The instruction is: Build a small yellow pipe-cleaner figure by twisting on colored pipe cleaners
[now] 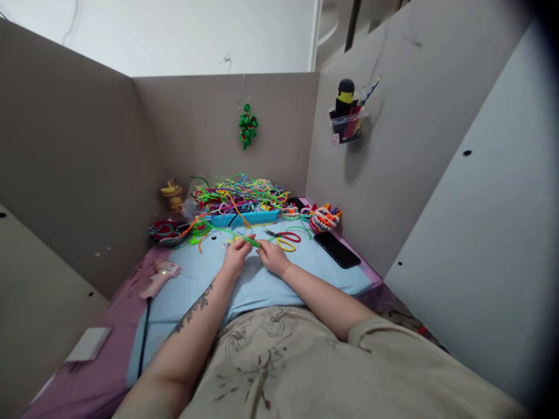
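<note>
text: none legible | checked: flat black phone (336, 249), pink plastic glue gun (159, 278), clear wall-mounted holder (348, 127), small white card (88, 344) | holder's small tag: too small to read

My feed is evenly and softly lit, rather dim, with light that seems to come from above and the left. The wall-mounted pen holder (348, 125) throws a soft shadow down and to its right. No glare anywhere. Wide-angle bending curves the panel edges, and the right corners darken into vignette. Small items at the far end look soft.
</note>
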`<action>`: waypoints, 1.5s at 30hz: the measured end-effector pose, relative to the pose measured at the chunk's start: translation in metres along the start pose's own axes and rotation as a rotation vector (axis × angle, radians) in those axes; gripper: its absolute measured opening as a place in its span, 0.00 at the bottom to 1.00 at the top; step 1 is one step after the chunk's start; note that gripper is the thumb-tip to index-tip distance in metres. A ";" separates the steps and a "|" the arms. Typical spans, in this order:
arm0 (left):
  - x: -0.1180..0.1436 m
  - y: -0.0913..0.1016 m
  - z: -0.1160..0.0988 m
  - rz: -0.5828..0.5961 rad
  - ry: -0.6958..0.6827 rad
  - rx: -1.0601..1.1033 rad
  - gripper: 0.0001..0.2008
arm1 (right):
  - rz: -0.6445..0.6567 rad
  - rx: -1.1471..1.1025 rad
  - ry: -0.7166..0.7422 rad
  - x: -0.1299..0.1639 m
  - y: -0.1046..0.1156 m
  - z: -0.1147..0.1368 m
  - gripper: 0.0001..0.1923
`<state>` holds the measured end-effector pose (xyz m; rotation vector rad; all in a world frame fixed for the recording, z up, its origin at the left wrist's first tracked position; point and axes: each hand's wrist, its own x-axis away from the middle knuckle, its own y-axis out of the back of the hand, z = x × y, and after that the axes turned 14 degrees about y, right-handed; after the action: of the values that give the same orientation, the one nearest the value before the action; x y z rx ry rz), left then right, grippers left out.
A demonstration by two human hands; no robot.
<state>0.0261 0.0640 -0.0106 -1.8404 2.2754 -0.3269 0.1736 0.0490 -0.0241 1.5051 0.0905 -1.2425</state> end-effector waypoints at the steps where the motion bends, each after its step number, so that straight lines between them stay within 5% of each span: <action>1: 0.000 0.000 0.000 0.013 -0.001 -0.028 0.20 | -0.009 -0.008 0.008 0.000 0.000 0.000 0.13; 7: 0.000 0.002 -0.003 0.054 -0.010 0.078 0.25 | -0.070 -0.001 -0.077 0.002 0.006 -0.004 0.11; 14: 0.002 0.014 -0.009 0.043 0.054 0.251 0.12 | -0.118 -0.105 -0.119 0.003 0.010 -0.006 0.15; 21: 0.005 0.016 -0.011 0.175 0.124 0.212 0.20 | -0.075 -0.170 -0.120 0.004 0.010 -0.008 0.16; 28: 0.004 0.008 -0.011 0.077 0.082 0.002 0.20 | -0.027 -0.064 -0.143 0.002 0.009 -0.007 0.12; 36: 0.005 0.006 -0.012 -0.115 0.033 -0.251 0.18 | -0.135 0.102 -0.138 0.000 0.007 -0.013 0.09; 45: 0.006 0.005 -0.008 -0.110 0.028 -0.269 0.19 | -0.236 0.080 -0.107 0.002 0.004 -0.020 0.05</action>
<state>0.0180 0.0597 -0.0044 -2.1062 2.3381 -0.0642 0.1893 0.0617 -0.0261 1.5253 0.1530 -1.5284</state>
